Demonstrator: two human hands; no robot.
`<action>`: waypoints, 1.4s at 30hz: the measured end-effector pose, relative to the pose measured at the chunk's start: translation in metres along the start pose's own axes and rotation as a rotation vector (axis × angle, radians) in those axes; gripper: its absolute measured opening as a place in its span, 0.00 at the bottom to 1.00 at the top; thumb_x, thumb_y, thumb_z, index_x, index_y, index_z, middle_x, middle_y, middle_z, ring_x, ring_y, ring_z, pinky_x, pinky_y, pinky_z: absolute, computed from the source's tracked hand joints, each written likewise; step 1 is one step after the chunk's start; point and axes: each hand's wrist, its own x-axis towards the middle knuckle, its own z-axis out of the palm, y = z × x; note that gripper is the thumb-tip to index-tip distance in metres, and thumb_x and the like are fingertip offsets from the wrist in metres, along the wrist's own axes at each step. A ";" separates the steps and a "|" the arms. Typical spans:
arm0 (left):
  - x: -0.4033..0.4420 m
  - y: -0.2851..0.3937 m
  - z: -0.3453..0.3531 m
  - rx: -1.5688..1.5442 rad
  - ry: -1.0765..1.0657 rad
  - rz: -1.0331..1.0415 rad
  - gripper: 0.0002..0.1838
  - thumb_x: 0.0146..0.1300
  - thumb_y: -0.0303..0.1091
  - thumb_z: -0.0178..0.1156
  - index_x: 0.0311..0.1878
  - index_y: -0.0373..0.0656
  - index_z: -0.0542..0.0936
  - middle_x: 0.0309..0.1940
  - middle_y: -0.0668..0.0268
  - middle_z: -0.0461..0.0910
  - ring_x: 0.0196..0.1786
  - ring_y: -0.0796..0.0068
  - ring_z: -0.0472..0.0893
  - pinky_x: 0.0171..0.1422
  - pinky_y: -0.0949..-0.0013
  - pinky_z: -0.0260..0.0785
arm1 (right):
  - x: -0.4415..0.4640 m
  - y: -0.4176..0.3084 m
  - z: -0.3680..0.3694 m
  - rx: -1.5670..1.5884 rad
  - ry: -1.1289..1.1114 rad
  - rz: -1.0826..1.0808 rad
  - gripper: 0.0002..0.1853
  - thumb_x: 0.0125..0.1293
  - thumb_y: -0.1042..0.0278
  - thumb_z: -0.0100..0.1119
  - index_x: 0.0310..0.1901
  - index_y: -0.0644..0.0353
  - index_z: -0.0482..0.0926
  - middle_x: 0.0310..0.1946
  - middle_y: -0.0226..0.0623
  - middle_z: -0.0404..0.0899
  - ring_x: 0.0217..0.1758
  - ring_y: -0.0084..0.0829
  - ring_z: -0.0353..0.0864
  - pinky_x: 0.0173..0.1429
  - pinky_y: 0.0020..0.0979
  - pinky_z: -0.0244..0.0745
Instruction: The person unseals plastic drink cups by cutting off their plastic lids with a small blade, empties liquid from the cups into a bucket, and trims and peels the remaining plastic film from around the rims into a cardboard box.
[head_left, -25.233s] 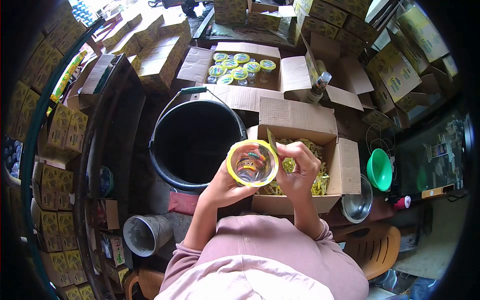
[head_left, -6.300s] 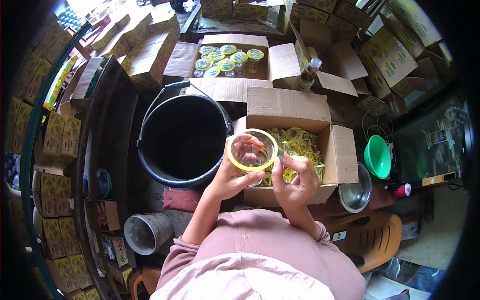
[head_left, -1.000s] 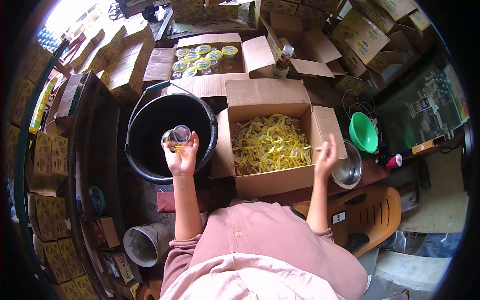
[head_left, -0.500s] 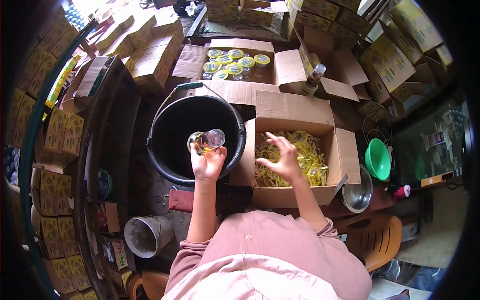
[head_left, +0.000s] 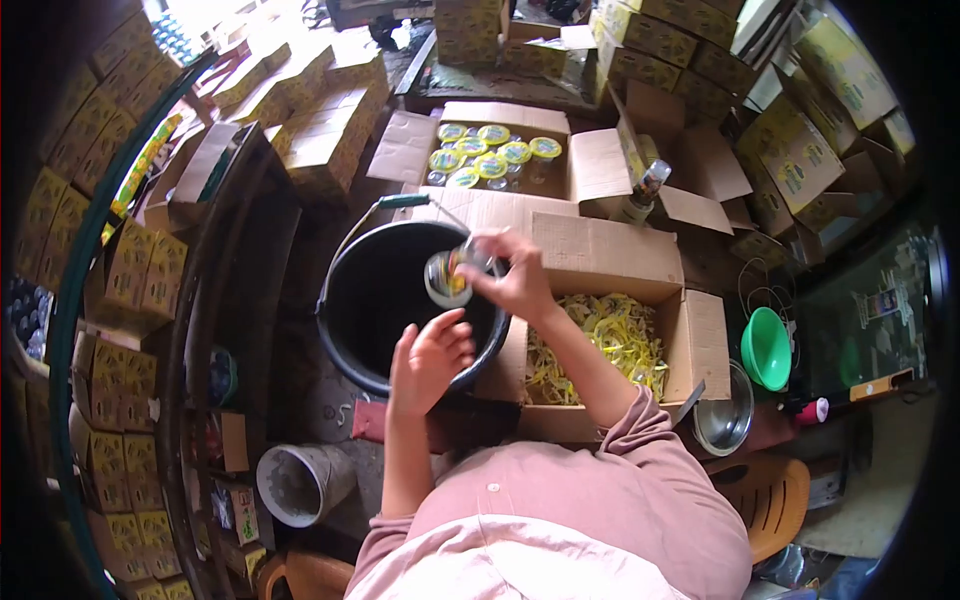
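Observation:
My right hand (head_left: 515, 275) grips a clear jar with a colourful print (head_left: 447, 279), tilted above the black bucket (head_left: 365, 305). Part of the jar hides behind my fingers, and it is slightly blurred. Just below it, my left hand (head_left: 430, 365) is empty, fingers apart and a little bent, over the bucket's near rim. The bucket has a wire handle with a green grip (head_left: 403, 201). Beside it on the right, an open cardboard box (head_left: 605, 228) holds many yellow strips (head_left: 610, 335). Behind, another carton (head_left: 505, 112) holds several clear jars with yellow lids (head_left: 490, 165).
A green bowl (head_left: 766, 348) and a metal bowl (head_left: 735, 410) sit at the right. A grey bucket (head_left: 300, 485) stands lower left, near a dark shelf edge (head_left: 190, 350). Stacked yellow cartons (head_left: 120, 380) line the left side. A bottle (head_left: 652, 182) stands by an open box behind.
The jar has passed from my left hand to my right, which came left from over the strip box. My left hand has let go and opened. The camera view has shifted slightly.

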 end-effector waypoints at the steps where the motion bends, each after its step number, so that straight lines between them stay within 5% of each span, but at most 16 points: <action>1: -0.004 0.008 0.006 0.010 0.053 0.084 0.33 0.62 0.57 0.42 0.60 0.37 0.63 0.41 0.65 0.70 0.40 0.72 0.69 0.46 0.67 0.63 | -0.002 0.000 -0.007 -0.064 -0.204 -0.020 0.21 0.42 0.61 0.71 0.39 0.61 0.79 0.30 0.39 0.78 0.35 0.30 0.79 0.41 0.29 0.73; 2: -0.006 0.014 0.010 0.041 0.102 0.206 0.30 0.62 0.54 0.44 0.58 0.38 0.64 0.35 0.67 0.67 0.38 0.74 0.66 0.42 0.70 0.62 | -0.006 0.000 -0.013 -0.131 -0.408 -0.034 0.21 0.42 0.61 0.71 0.38 0.61 0.79 0.29 0.39 0.78 0.34 0.30 0.79 0.40 0.29 0.73; 3: -0.007 0.019 0.002 0.125 0.130 0.346 0.27 0.62 0.51 0.46 0.56 0.39 0.65 0.34 0.68 0.66 0.37 0.76 0.66 0.40 0.71 0.62 | -0.009 -0.004 -0.015 -0.098 -0.393 -0.043 0.24 0.39 0.54 0.69 0.38 0.59 0.79 0.29 0.38 0.77 0.32 0.36 0.78 0.40 0.34 0.72; 5: -0.006 0.024 -0.006 0.360 0.328 0.637 0.21 0.62 0.42 0.49 0.55 0.40 0.66 0.35 0.69 0.67 0.35 0.78 0.67 0.39 0.74 0.62 | -0.011 -0.016 -0.018 -0.039 -0.245 -0.046 0.23 0.40 0.54 0.69 0.37 0.59 0.78 0.29 0.37 0.77 0.33 0.35 0.78 0.42 0.35 0.69; 8: -0.007 0.025 -0.029 0.546 0.477 0.754 0.17 0.63 0.38 0.50 0.52 0.41 0.67 0.36 0.69 0.67 0.35 0.80 0.68 0.39 0.76 0.63 | -0.016 -0.017 -0.036 -0.189 -0.375 -0.180 0.22 0.39 0.58 0.71 0.38 0.58 0.79 0.30 0.37 0.77 0.33 0.33 0.78 0.41 0.33 0.71; 12: -0.006 0.027 -0.024 0.489 0.530 0.694 0.16 0.62 0.36 0.50 0.51 0.42 0.66 0.36 0.68 0.67 0.35 0.80 0.68 0.39 0.76 0.62 | -0.011 0.000 -0.069 0.405 -0.049 0.312 0.20 0.48 0.63 0.70 0.42 0.62 0.77 0.34 0.35 0.79 0.37 0.23 0.78 0.43 0.27 0.74; 15: -0.003 0.028 -0.019 0.532 0.571 0.656 0.16 0.60 0.34 0.52 0.50 0.42 0.66 0.35 0.68 0.66 0.35 0.80 0.67 0.39 0.75 0.61 | 0.009 0.055 -0.133 0.492 0.348 0.124 0.17 0.53 0.62 0.65 0.42 0.60 0.75 0.31 0.32 0.79 0.36 0.21 0.78 0.41 0.24 0.75; 20: -0.001 0.028 -0.017 0.518 0.595 0.611 0.17 0.58 0.33 0.53 0.50 0.42 0.66 0.35 0.68 0.66 0.35 0.80 0.67 0.38 0.76 0.61 | 0.071 0.127 -0.269 -0.197 0.927 0.059 0.17 0.47 0.60 0.68 0.36 0.62 0.78 0.32 0.34 0.78 0.34 0.23 0.78 0.35 0.25 0.74; 24: -0.001 0.028 -0.017 0.504 0.659 0.588 0.19 0.56 0.34 0.54 0.51 0.42 0.66 0.35 0.69 0.66 0.34 0.81 0.67 0.38 0.76 0.61 | 0.108 0.163 -0.298 -0.726 0.836 0.027 0.17 0.42 0.61 0.70 0.33 0.60 0.79 0.26 0.37 0.75 0.28 0.32 0.76 0.33 0.31 0.72; 32: 0.003 0.027 -0.011 0.640 0.724 0.526 0.22 0.56 0.40 0.56 0.52 0.43 0.65 0.36 0.71 0.65 0.35 0.83 0.66 0.37 0.78 0.59 | 0.103 0.259 -0.256 -0.732 0.544 0.261 0.19 0.37 0.61 0.70 0.31 0.60 0.77 0.31 0.44 0.78 0.35 0.42 0.78 0.39 0.36 0.74; 42: 0.002 0.028 -0.013 0.687 0.757 0.466 0.24 0.54 0.41 0.55 0.53 0.43 0.65 0.37 0.71 0.65 0.36 0.83 0.66 0.39 0.78 0.59 | 0.059 0.313 -0.231 -0.600 0.564 0.393 0.25 0.35 0.62 0.72 0.38 0.58 0.75 0.33 0.43 0.80 0.39 0.43 0.79 0.42 0.38 0.74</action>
